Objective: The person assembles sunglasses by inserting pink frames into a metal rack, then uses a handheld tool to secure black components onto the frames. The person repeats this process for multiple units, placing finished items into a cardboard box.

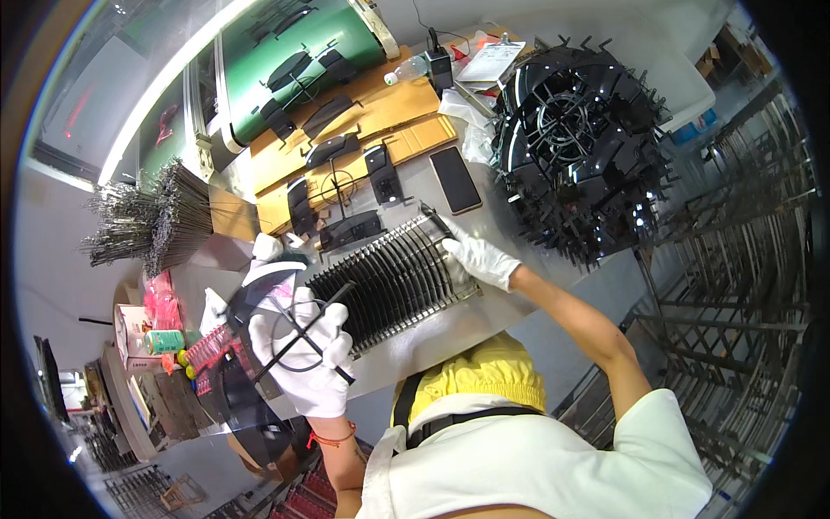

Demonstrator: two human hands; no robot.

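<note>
Gloved left hand [309, 359] gripping wire ring [298, 339]

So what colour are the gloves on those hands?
White, on both the left hand and right hand; head view.

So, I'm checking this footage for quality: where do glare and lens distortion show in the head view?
Head view: bright glints on the black stacked parts; a glaring light strip upper left; the slotted rack by the right hand stays sharp; straight edges bow toward the dark fisheye rim.

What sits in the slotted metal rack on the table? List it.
The slotted metal rack holds a row of thin dark plates on edge. The right hand covers its far corner, and the left hand with its black wire frame hides the near end.
</note>
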